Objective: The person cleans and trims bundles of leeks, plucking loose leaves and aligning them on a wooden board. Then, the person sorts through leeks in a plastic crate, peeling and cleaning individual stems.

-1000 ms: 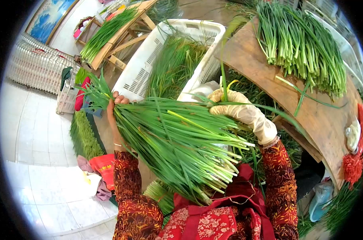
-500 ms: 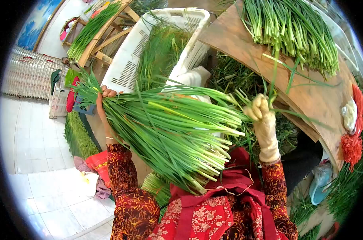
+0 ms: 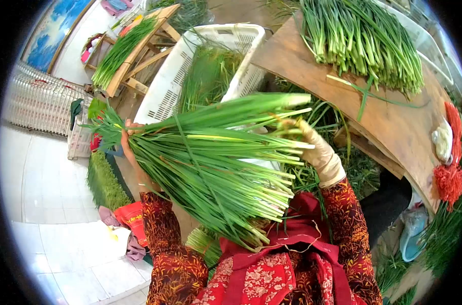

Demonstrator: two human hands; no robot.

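Note:
My bare left hand (image 3: 131,133) is closed round the leafy end of a big fanned bunch of Chinese chives (image 3: 215,157). The pale cut stems of the bunch point right, and one long leaf lies across it. At the upper stem ends, my right hand (image 3: 315,147), in a cream glove, has its fingers bent in on a few strands of the chives. Those fingertips are slightly blurred and partly mixed with the stems. Below the bunch, a second bundle of chives (image 3: 204,246) shows beside my red apron (image 3: 261,277).
A wooden board (image 3: 302,61) at upper right bears a pile of chives (image 3: 358,48) and red ties (image 3: 449,178). Behind my bunch stands a white plastic crate (image 3: 160,86) with loose greens. Another wooden stand (image 3: 139,51) with chives is at upper left. Leaf scraps (image 3: 361,165) lie beneath the board.
My right hand has moved left and slightly up, from beside the stems in to their ends. The long strands that stood up from it no longer show there. My left hand keeps its hold.

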